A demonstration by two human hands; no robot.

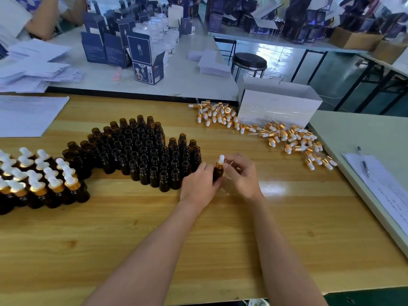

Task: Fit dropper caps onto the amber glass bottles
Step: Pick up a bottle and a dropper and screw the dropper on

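My left grip (199, 184) curls round the upright amber bottle (218, 173) in the middle of the counter (220, 228), while my right grip (242, 175), just beside it, pinches the dropper cap (220, 161) sitting straight above on the bottle's vertical axis.

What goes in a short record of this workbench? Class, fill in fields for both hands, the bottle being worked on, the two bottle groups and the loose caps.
Left hand: grip round the held bottle, which is upright
Right hand: pinches the cap on top of that bottle
Open bottles: cluster on the wooden table, left of the hands, no caps
Capped bottles: group at far left
Loose caps: scattered at right, beside a white box
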